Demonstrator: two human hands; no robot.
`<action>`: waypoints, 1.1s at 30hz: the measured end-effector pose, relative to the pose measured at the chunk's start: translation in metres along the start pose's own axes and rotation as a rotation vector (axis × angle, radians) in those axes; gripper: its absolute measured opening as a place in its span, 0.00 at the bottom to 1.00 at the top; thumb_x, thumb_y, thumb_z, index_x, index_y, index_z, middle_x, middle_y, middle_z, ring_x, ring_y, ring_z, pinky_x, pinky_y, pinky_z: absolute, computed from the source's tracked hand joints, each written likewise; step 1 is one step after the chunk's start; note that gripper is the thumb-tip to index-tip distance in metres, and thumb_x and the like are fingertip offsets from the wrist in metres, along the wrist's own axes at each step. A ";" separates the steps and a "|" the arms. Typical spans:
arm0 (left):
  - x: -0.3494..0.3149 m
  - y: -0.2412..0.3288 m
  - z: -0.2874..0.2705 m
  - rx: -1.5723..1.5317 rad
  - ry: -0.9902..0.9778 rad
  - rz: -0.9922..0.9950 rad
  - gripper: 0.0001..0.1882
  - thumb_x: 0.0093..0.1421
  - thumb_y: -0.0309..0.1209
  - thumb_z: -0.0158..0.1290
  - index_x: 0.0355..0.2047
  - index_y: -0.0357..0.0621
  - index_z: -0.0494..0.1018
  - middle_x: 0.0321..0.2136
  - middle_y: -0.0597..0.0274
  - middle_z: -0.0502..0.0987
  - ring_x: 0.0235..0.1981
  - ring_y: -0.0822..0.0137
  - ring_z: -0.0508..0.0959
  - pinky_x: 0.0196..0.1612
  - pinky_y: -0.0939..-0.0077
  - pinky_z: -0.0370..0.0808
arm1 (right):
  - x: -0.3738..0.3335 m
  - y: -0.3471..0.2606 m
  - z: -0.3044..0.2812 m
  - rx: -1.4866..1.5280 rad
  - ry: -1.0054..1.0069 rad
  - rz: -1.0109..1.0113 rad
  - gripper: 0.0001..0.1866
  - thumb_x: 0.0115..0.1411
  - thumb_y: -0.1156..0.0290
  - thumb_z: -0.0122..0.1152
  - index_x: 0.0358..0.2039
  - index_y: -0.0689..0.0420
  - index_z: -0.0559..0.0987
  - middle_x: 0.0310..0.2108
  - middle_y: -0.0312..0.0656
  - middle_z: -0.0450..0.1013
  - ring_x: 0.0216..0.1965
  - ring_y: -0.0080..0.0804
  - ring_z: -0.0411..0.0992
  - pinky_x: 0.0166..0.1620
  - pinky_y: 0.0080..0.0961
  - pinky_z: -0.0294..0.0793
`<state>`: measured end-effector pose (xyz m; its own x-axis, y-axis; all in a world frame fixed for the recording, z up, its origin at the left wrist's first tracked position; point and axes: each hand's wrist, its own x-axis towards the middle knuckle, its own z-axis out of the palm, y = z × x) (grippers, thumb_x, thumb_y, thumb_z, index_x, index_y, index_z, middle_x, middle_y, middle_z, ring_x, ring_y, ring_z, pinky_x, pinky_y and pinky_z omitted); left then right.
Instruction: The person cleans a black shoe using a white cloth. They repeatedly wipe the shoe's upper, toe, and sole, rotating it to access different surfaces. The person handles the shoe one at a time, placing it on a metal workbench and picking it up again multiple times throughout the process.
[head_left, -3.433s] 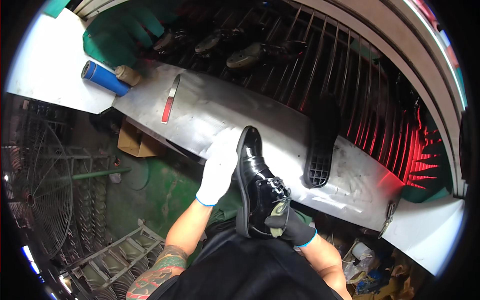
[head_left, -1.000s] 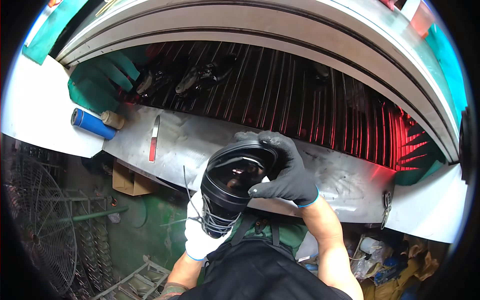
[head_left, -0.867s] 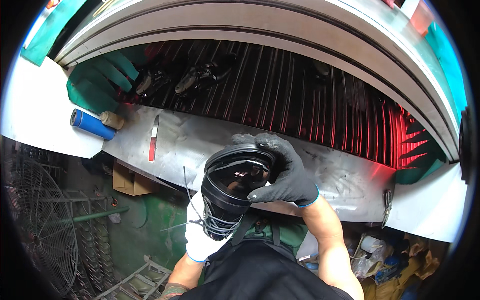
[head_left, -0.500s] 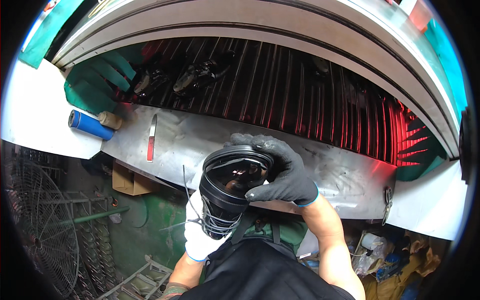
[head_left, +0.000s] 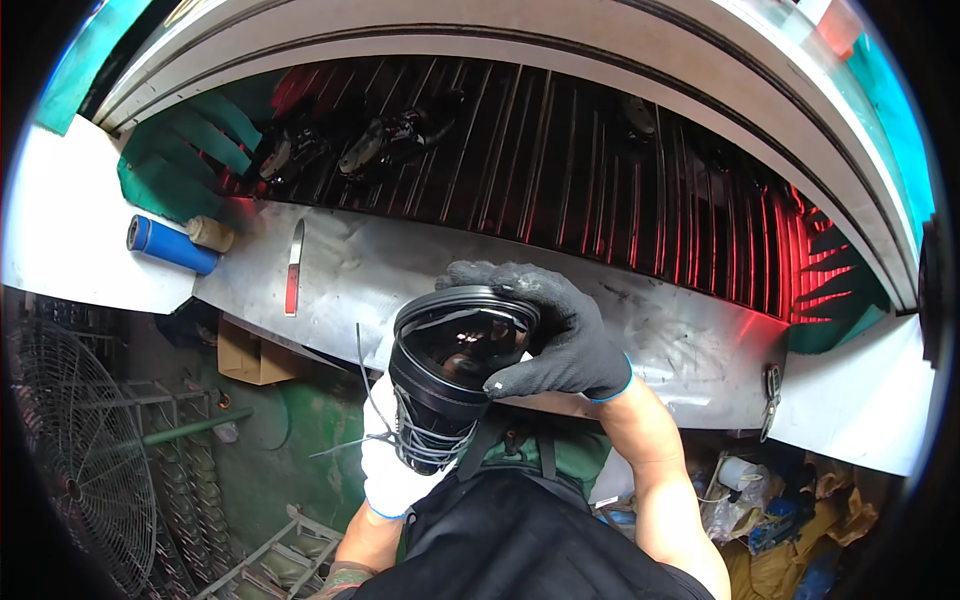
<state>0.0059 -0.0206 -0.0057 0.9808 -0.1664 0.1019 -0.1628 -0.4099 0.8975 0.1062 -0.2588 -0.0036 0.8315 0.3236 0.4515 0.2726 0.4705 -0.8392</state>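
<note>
Close in front of my body is a black lace-up shoe (head_left: pixel 433 408) with a glossy toe and grey laces, toe pointing away from me. My left hand (head_left: pixel 388 480), in a white glove, holds it from beneath and the left side; most of its fingers are hidden behind the shoe. My right hand (head_left: pixel 565 335), in a dark grey glove, curls round the toe end, thumb against the right side. Loose lace ends stick out to the left. Beyond the shoe lies a metal work surface (head_left: pixel 660 350), with a red-handled knife (head_left: pixel 292 280) at its left.
Left of the knife lie a blue roll (head_left: pixel 178 248) and a smaller tan roll (head_left: pixel 211 233). Several dark shoes (head_left: pixel 375 150) rest on the ribbed, red-lit bed (head_left: pixel 530 160) under a white hood (head_left: pixel 480 30). A metal tool (head_left: pixel 770 400) hangs at the right edge. A fan (head_left: pixel 75 480) stands lower left.
The view has shifted slightly, so the scene sits a little further left and higher. Both hands keep the same hold on the shoe.
</note>
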 end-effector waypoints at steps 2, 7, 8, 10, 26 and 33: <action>-0.001 -0.001 -0.001 0.062 0.013 0.033 0.41 0.49 0.28 0.74 0.62 0.36 0.67 0.52 0.50 0.78 0.52 0.54 0.79 0.55 0.61 0.76 | 0.000 0.003 0.002 0.043 0.011 -0.005 0.48 0.49 0.73 0.86 0.69 0.59 0.69 0.70 0.53 0.67 0.68 0.39 0.70 0.69 0.37 0.70; -0.004 -0.004 0.000 0.079 0.044 0.034 0.45 0.47 0.31 0.75 0.64 0.36 0.66 0.53 0.50 0.77 0.53 0.52 0.79 0.56 0.60 0.76 | -0.001 0.005 0.001 0.075 0.008 0.001 0.49 0.49 0.71 0.86 0.70 0.59 0.68 0.70 0.52 0.68 0.68 0.39 0.69 0.69 0.36 0.70; -0.006 -0.005 0.000 0.121 0.035 0.030 0.48 0.46 0.30 0.75 0.66 0.35 0.63 0.54 0.49 0.77 0.54 0.54 0.79 0.58 0.60 0.76 | 0.001 0.003 -0.001 0.074 -0.002 0.024 0.50 0.49 0.71 0.86 0.71 0.59 0.67 0.70 0.51 0.68 0.68 0.38 0.69 0.69 0.36 0.69; -0.013 -0.009 -0.004 0.212 0.015 0.021 0.54 0.43 0.27 0.75 0.70 0.33 0.59 0.57 0.48 0.77 0.55 0.56 0.79 0.60 0.61 0.75 | 0.003 -0.001 -0.004 0.078 -0.021 0.067 0.52 0.50 0.70 0.86 0.72 0.59 0.66 0.70 0.50 0.68 0.68 0.37 0.69 0.70 0.36 0.69; -0.024 -0.015 -0.013 -0.962 -0.072 -0.525 0.36 0.68 0.45 0.53 0.71 0.37 0.62 0.60 0.33 0.72 0.60 0.33 0.75 0.60 0.32 0.76 | -0.015 -0.005 0.035 -0.418 0.048 0.377 0.56 0.56 0.59 0.80 0.78 0.52 0.55 0.63 0.57 0.72 0.61 0.51 0.75 0.60 0.36 0.76; -0.012 0.006 -0.002 -1.339 -0.075 -0.635 0.49 0.46 0.23 0.69 0.70 0.36 0.63 0.57 0.40 0.76 0.53 0.44 0.81 0.54 0.45 0.84 | -0.013 -0.027 0.035 -0.597 0.046 0.681 0.42 0.64 0.69 0.67 0.77 0.49 0.60 0.40 0.56 0.82 0.37 0.53 0.84 0.43 0.41 0.81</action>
<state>-0.0064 -0.0194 -0.0005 0.8339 -0.3416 -0.4335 0.5388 0.6744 0.5049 0.0708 -0.2475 0.0235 0.9195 0.3373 -0.2020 -0.0904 -0.3187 -0.9435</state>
